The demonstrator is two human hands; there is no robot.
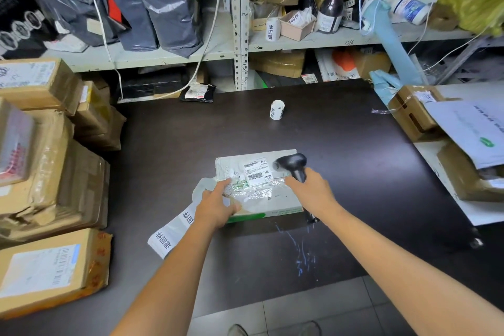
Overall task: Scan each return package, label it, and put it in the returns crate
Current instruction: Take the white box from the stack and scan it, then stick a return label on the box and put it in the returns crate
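Dark desk [354,172]: brown-black top; I see pale scratch marks close to its near edge.
Package [283,199]: flat white box with a green near side. It lies flat at the middle of the desk, somewhat toward the near edge.
Shipping label [257,172]: white, with a barcode, on the package's top face toward its far side. Crinkled clear tape [253,192] lies just below it.
Scanner [293,165]: black handheld, with its head over the package's far right corner and turned toward the shipping label. I cannot tell whether it touches the box.
Right hand [313,191]: fingers curled round the scanner's handle, above the package's right side.
Left hand [215,207]: palm down on the package's near left corner, fingers straight and slightly spread, tips on the clear tape.
Label strip [174,232]: white, printed with black characters. It runs from the package's left side toward the desk's near left, passing under the left forearm.
Label roll [276,109]: small, white, upright near the desk's far edge, well apart from the package.
Cardboard boxes [49,273]: stacked along the desk's left edge.
Cartons [411,117]: at the desk's right edge, with a white mailer [469,131] lying over them.
Shelf [240,22]: beyond the far edge, holding grey bags and parcels.
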